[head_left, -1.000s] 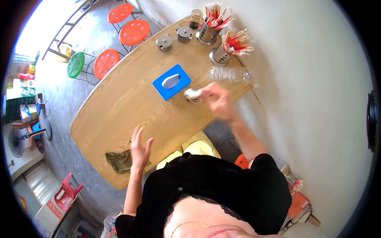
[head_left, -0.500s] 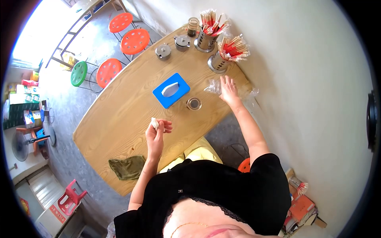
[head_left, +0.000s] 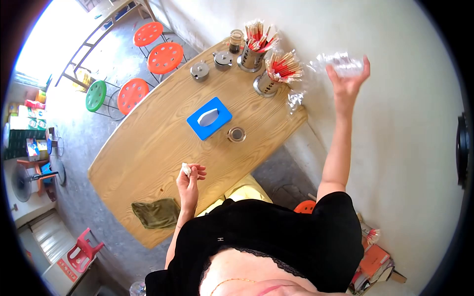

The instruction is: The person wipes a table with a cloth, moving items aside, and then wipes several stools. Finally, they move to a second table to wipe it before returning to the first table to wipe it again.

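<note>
Versus half a second back: my right hand [head_left: 347, 89] is up off the wooden tabletop [head_left: 143, 167], now grasping the clear, ribbed plastic bundle [head_left: 343, 63] it was reaching onto. Bundle sits between thumb and fingers, in front of the pale wall [head_left: 395, 148]. Left hand [head_left: 188, 185] pinches the crumpled white tissue [head_left: 186, 169], same as before, well apart from the bundle. Clear round glass cup [head_left: 237, 134] lies between the hands, nearer the left; olive-green cloth [head_left: 155, 213] just beside the left forearm.
</note>
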A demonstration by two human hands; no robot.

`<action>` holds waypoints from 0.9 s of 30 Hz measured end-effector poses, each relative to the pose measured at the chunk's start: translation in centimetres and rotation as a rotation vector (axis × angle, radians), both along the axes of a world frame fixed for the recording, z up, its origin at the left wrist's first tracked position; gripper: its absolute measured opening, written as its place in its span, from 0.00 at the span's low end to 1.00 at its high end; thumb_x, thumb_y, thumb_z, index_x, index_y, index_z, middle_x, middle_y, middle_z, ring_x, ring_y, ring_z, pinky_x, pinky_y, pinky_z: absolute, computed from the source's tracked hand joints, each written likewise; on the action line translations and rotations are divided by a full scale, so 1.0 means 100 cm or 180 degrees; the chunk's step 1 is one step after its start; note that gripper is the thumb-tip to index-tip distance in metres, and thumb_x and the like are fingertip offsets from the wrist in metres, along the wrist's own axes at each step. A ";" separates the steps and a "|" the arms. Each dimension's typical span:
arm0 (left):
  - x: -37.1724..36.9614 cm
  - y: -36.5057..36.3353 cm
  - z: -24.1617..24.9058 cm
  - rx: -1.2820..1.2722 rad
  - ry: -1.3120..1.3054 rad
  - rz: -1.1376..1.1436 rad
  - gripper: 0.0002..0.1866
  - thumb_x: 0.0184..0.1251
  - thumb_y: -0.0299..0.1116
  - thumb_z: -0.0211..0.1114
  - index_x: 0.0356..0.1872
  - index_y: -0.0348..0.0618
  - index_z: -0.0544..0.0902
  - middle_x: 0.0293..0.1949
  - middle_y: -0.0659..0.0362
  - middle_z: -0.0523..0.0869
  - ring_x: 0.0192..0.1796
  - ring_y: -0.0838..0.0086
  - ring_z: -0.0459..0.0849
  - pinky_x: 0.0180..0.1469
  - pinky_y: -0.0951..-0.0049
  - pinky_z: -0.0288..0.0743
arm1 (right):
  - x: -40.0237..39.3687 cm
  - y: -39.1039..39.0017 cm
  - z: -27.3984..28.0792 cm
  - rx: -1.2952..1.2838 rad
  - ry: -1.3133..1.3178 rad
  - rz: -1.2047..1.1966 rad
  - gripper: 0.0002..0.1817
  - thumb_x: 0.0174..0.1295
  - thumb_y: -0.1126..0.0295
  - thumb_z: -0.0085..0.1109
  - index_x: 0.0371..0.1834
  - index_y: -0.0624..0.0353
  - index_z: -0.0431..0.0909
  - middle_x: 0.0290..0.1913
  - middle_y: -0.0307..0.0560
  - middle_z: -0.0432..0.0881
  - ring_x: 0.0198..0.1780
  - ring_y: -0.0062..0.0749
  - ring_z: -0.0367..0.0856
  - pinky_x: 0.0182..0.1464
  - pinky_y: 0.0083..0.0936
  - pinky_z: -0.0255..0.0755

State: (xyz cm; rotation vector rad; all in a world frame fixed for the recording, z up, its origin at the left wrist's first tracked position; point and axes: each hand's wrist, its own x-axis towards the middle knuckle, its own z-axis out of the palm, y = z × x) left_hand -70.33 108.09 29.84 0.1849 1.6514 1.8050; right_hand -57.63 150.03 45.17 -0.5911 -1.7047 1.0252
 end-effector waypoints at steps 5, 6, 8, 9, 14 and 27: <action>-0.001 -0.002 0.006 0.0120 0.0141 0.0094 0.12 0.79 0.35 0.57 0.45 0.35 0.80 0.39 0.55 0.86 0.37 0.75 0.84 0.40 0.75 0.77 | -0.051 0.032 -0.076 0.0129 0.0178 0.0412 0.44 0.58 0.76 0.72 0.73 0.56 0.51 0.60 0.52 0.71 0.58 0.34 0.76 0.61 0.33 0.74; -0.001 -0.005 0.005 0.0117 0.0144 0.0111 0.12 0.79 0.35 0.57 0.45 0.35 0.80 0.39 0.55 0.86 0.37 0.75 0.84 0.40 0.75 0.77 | -0.055 0.040 -0.099 0.0293 -0.0386 0.0308 0.44 0.58 0.76 0.71 0.72 0.54 0.52 0.58 0.52 0.72 0.57 0.35 0.77 0.59 0.32 0.75; 0.000 -0.012 0.000 0.0062 0.0157 0.0241 0.12 0.78 0.36 0.58 0.45 0.35 0.80 0.39 0.55 0.86 0.37 0.75 0.84 0.40 0.75 0.77 | -0.057 0.045 -0.120 0.0457 -0.0953 0.0219 0.43 0.58 0.77 0.71 0.72 0.53 0.52 0.57 0.52 0.73 0.56 0.37 0.77 0.58 0.32 0.75; 0.000 -0.015 -0.001 0.0060 0.0153 0.0264 0.12 0.78 0.36 0.58 0.45 0.35 0.80 0.39 0.55 0.86 0.37 0.75 0.84 0.40 0.75 0.77 | -0.058 0.041 -0.121 0.0891 -0.1499 -0.0011 0.40 0.56 0.76 0.72 0.70 0.54 0.59 0.57 0.52 0.74 0.56 0.41 0.78 0.58 0.34 0.75; 0.001 -0.027 -0.010 -0.0048 0.0104 0.0417 0.12 0.78 0.37 0.58 0.45 0.36 0.80 0.39 0.56 0.86 0.37 0.76 0.83 0.40 0.76 0.77 | -0.061 0.027 -0.095 0.2130 -0.2400 -0.0507 0.27 0.53 0.70 0.74 0.58 0.59 0.75 0.57 0.56 0.74 0.55 0.55 0.76 0.57 0.42 0.74; -0.005 -0.021 -0.014 -0.0073 0.0066 0.0597 0.11 0.78 0.36 0.59 0.45 0.37 0.80 0.38 0.57 0.86 0.37 0.77 0.83 0.40 0.76 0.77 | -0.107 -0.027 -0.063 0.2118 -0.1919 -0.0380 0.21 0.59 0.75 0.66 0.56 0.61 0.74 0.59 0.54 0.75 0.63 0.49 0.73 0.66 0.39 0.68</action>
